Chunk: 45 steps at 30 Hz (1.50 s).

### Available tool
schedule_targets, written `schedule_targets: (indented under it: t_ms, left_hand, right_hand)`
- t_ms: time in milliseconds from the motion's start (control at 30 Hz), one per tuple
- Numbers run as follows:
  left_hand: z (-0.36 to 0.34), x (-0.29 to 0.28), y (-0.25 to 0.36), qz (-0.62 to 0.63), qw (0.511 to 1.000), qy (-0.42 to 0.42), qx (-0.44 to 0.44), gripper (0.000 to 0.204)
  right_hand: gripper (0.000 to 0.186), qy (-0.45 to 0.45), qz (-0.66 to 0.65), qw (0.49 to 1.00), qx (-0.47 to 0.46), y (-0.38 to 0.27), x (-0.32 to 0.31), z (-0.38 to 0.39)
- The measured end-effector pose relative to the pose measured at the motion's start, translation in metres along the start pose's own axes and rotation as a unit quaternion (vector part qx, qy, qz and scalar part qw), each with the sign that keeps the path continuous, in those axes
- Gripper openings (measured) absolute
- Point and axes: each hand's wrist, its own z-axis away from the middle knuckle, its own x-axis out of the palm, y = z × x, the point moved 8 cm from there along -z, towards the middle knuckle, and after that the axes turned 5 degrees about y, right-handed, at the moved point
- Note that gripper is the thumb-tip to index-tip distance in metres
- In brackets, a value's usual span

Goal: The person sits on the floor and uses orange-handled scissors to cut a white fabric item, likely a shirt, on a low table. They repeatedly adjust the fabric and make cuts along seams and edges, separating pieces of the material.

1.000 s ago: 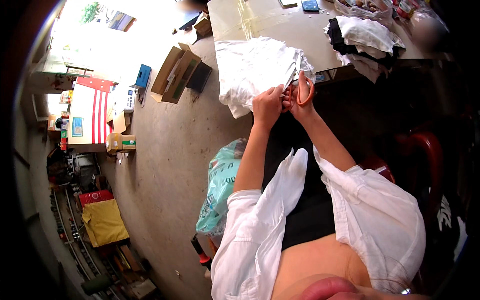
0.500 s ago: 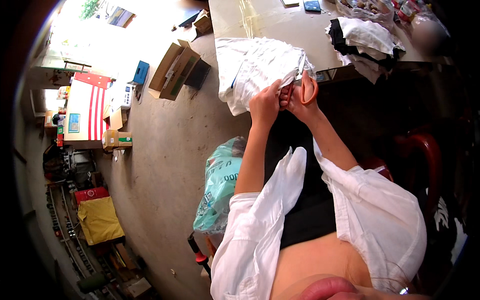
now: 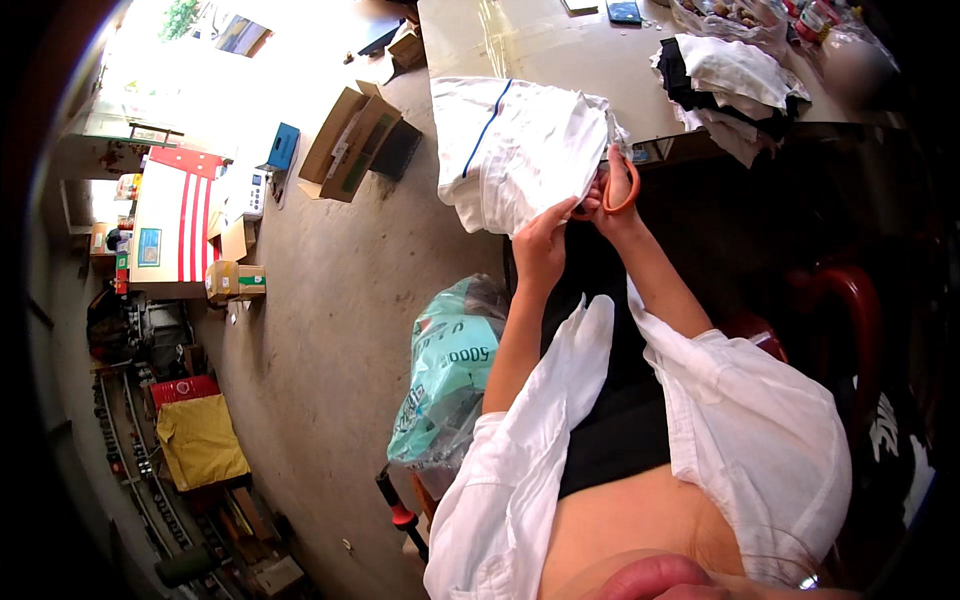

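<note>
A folded white cloth [image 3: 525, 140] with a thin blue stripe across it lies at the near edge of the table [image 3: 540, 40] and hangs a little over it. My left hand [image 3: 541, 240] pinches its lower edge, thumb and fingers closed on the fabric. Just right of it, my right hand [image 3: 612, 205] is closed on orange-handled scissors [image 3: 631, 188] at the cloth's right edge; the blades are mostly hidden. Farther right on the table lies a pile of white and black cloth [image 3: 728, 75].
Plastic bags of items [image 3: 730, 20] and a phone [image 3: 622, 12] are on the table. Open cardboard boxes [image 3: 335, 140] stand to the left on the floor [image 3: 320, 320]. A green plastic bag [image 3: 440, 370] is beside me, and a dark red chair [image 3: 850, 300] is at my right.
My left hand has moved down toward my body, pulling the cloth's lower edge with it. More of the blue stripe shows. My right hand, with the scissors, has shifted slightly.
</note>
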Motion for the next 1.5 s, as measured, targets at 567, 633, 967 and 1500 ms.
schedule_targets:
  t_ms: [567, 633, 967, 1500]
  left_hand:
    - [-0.027, -0.012, -0.042, 0.153, 0.971, 0.173, -0.068, 0.014]
    - [-0.025, -0.004, -0.061, 0.263, 0.933, 0.181, -0.166, 0.017]
    - [-0.029, 0.028, -0.029, 0.204, 0.962, 0.094, -0.158, 0.029]
    - [-0.018, 0.019, -0.026, -0.072, 0.987, -0.033, -0.142, 0.02]
  right_hand:
    - [0.077, -0.107, -0.063, 0.977, 0.175, 0.034, 0.028, 0.036]
    - [0.078, -0.092, -0.061, 0.981, 0.161, 0.03, 0.035, 0.038]
    - [0.067, 0.051, 0.04, 0.996, -0.055, 0.002, 0.021, 0.012]
    - [0.053, 0.092, 0.083, 0.992, 0.037, -0.007, -0.018, 0.013]
